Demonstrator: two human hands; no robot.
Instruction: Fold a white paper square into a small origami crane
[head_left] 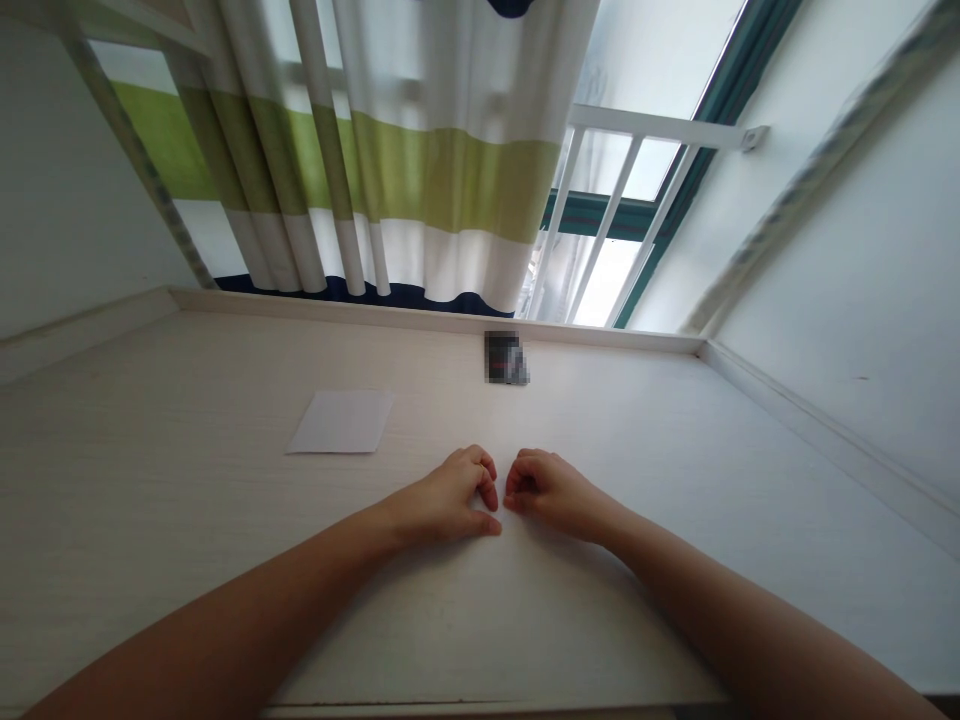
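Note:
My left hand [457,495] and my right hand [544,490] rest side by side on a pale wooden table [187,520], near its middle. Both hands have their fingers curled in, and the thumb tips almost meet. Nothing shows inside either hand. A white sheet of paper [341,421] lies flat on the table, up and to the left of my left hand, apart from it.
A small dark blurred object [506,357] sits at the table's far edge. Behind it hangs a white, green and navy striped curtain [390,170] beside a window with white bars [600,215]. White walls close in on the left and right.

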